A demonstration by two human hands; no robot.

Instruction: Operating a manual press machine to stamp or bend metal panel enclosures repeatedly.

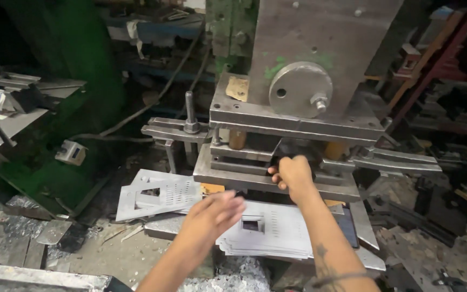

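- Right hand (294, 176) up at the front of the press die (277, 162), fingers curled into the slot between the upper and lower steel plates; looks closed on something in the gap, but what it grips is hidden, so cannot tell for sure.
- Left hand (215, 213) lower, reaching forward over the stack of perforated sheets (277, 230); blurred by motion, fingers seem loosely spread and palm down, holding nothing I can make out.
- Stack of thin grey metal sheets lies just under and in front of the die, each with a small rectangular cut-out and rows of tiny holes (top sheet's cut-out shows right beside the left hand's fingertips).
- Punched sheets (158, 194), same pattern, lie tilted on the bed to the left of the die, apart from the stack.
- Press ram (320, 59) is a big grey steel block above the die, with a round disc (300, 89) and a bolt on its face.
- Upright threaded bolt (190, 111) stands on a clamp bar at the left of the die.
- Small grey switch box (72, 152) on a cable sits further left, near the green machine frame (55, 59).
- Metal scraps and shavings (228, 276) on the floor area below the forearms.
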